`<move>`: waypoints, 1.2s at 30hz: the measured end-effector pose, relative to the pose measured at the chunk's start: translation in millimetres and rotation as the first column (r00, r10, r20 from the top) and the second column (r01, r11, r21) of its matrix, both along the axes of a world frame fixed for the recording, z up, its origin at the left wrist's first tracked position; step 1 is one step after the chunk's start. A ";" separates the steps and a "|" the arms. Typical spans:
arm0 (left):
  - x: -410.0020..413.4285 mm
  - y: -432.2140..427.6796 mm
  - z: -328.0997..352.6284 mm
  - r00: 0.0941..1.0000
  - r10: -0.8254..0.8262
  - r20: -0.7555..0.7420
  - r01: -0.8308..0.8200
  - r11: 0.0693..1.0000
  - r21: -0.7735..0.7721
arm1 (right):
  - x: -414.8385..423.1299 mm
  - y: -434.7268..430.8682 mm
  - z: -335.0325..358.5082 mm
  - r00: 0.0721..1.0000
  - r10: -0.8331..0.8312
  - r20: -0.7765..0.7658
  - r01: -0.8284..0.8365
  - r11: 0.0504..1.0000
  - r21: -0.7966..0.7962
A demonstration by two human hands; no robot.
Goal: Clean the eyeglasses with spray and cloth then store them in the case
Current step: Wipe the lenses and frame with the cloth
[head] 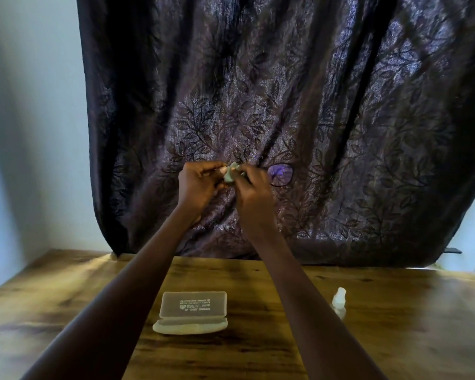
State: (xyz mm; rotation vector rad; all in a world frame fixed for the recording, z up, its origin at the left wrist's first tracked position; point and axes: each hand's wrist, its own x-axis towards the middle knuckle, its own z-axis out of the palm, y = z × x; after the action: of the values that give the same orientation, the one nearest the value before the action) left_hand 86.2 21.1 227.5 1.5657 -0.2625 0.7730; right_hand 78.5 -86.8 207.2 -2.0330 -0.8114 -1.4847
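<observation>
- A dark leaf-patterned curtain (285,91) hangs behind a wooden worktop (395,325), with a pale wall (25,105) to the left.
- The eyeglasses (280,175) are held up in front of the curtain, well above the worktop. One lens shows clear to the right of the hands, and the other is hidden behind a bunched pale cloth (232,172).
- The left grip (200,185) is curled and pinches the cloth. The right grip (254,193) is clenched on the frame just beside the visible lens, its fingertips touching the cloth too.
- The step in hand looks like wiping the hidden lens. It is best done with light circular strokes, steadying the frame near the bridge, not by a temple, and keeping bare fingers off the glass.
- The visible lens probably needs the same wipe next.
- The case (192,311) lies open on the worktop between the forearms, and the spray bottle (339,300) stands well to its right, back from the edges.
- A straight descent to the case looks unobstructed.
</observation>
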 end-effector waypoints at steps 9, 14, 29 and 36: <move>8.4 12.3 -4.0 0.998 0.063 0.011 -0.063 0.998 0.021 | 4.3 -21.4 -7.0 1.000 -0.012 -0.022 0.012 1.000 -0.011; 5.8 6.8 1.5 0.998 0.044 0.044 -0.047 0.996 0.072 | 5.5 -5.6 10.3 0.999 -0.027 0.028 0.028 0.999 -0.024; 3.4 9.9 2.8 0.998 0.036 0.053 -0.039 0.998 0.056 | 5.5 -2.6 16.0 1.000 0.005 0.023 -0.004 1.000 -0.028; 5.6 14.4 -3.1 0.999 0.032 0.040 -0.034 0.999 0.035 | 3.2 -7.1 -11.9 1.000 -0.024 0.014 0.026 0.987 -0.159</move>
State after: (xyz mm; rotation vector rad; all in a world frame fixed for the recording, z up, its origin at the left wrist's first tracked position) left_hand 91.8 35.5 224.4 1.5930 -0.2809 0.8293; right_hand 81.7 -93.9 195.3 -2.1588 -0.9389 -1.4895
